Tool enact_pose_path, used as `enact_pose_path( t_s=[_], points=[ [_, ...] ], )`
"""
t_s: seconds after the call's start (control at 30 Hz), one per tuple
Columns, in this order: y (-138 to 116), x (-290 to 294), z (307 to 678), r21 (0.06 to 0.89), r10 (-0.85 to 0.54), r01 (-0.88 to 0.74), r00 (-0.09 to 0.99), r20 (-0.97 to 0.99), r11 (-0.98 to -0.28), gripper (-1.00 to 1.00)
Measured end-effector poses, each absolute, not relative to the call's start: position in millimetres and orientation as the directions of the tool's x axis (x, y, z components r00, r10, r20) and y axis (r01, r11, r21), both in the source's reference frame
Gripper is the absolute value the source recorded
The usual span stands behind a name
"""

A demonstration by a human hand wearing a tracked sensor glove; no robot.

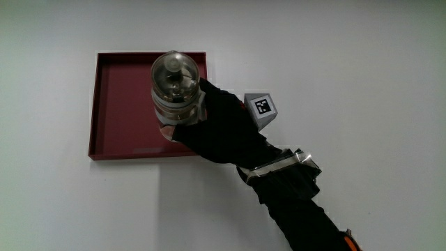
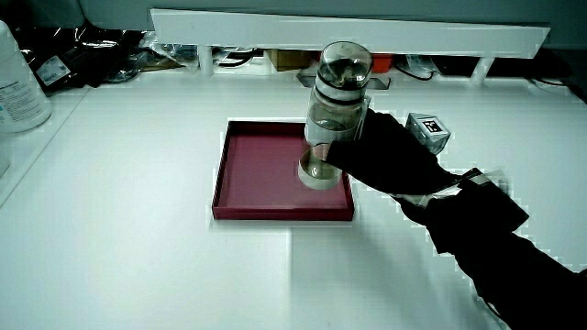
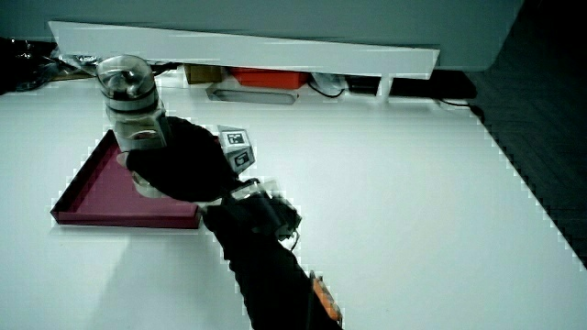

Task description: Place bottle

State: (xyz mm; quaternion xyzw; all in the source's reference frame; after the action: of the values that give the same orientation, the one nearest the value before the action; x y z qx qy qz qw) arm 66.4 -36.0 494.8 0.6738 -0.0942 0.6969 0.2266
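The white table [image 1: 362,84] lies open all round the dark red tray [image 1: 111,104], and most of the tray's floor is bare. The one thing standing in the way there is the upright clear bottle [image 1: 175,87], held by the hand [image 1: 223,125] over the tray's edge, with the forearm stretching toward the person. In both side views a low partition [image 2: 367,32] closes the table's edge farthest from the person

I'm looking at a plain white bench [image 1: 362,63], evenly lit, with soft shadows. In both side views a low white partition [image 2: 348,30] stands along the bench's edge farthest from me, raised on short legs. Through the gap under it I can make out cables and an orange-red box [image 3: 264,78]. A large white container [image 2: 20,87] stands at the bench's edge in a side view.
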Motion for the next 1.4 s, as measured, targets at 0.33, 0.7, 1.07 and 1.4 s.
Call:
enact_pose_path(
  t_s=[0.33,0.7,1.07,1.4],
  points=[
    [-29.2,58.1,526.2,0.279,0.288,-0.442,0.049,0.956,-0.852,0.00],
    [-21.2,52.7,546.1,0.355,0.353,-0.433,0.087,0.931,-0.829,0.00],
    [-19.8,49.8,545.7,0.373,0.358,-0.441,0.120,0.926,-0.816,0.00],
    [-20.4,51.6,547.9,0.371,0.363,-0.477,0.114,0.925,-0.796,-0.28]
  ],
)
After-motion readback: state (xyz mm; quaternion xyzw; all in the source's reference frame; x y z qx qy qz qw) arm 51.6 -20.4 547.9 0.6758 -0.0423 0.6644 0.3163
